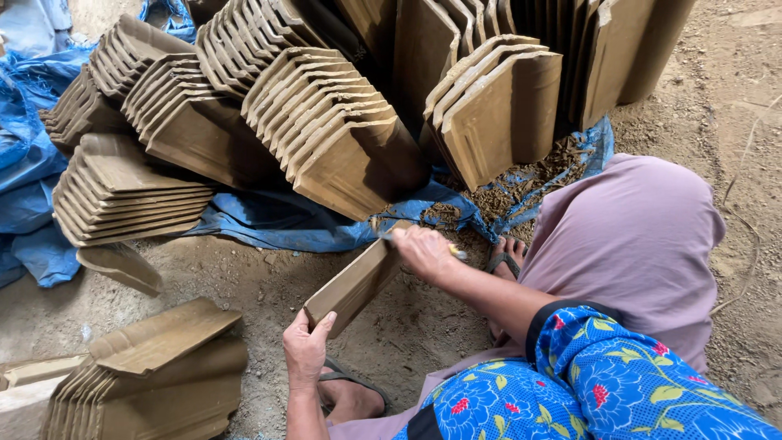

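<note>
I am crouched over a dirt floor with a raw brown clay roof tile [352,283] held on edge in front of me. My left hand [305,349] grips its near lower corner. My right hand [423,251] rests on the tile's far upper end, closed around a small pale tool [457,253] whose tip shows beside my fingers. Loose clay crumbs [444,213] lie just beyond that end.
Rows of similar unfired tiles [326,122] lean against each other on a blue tarp [277,224] across the back. A shorter stack [155,383] lies at the lower left. My knees in mauve cloth [635,244] and sandalled feet [350,391] fill the right.
</note>
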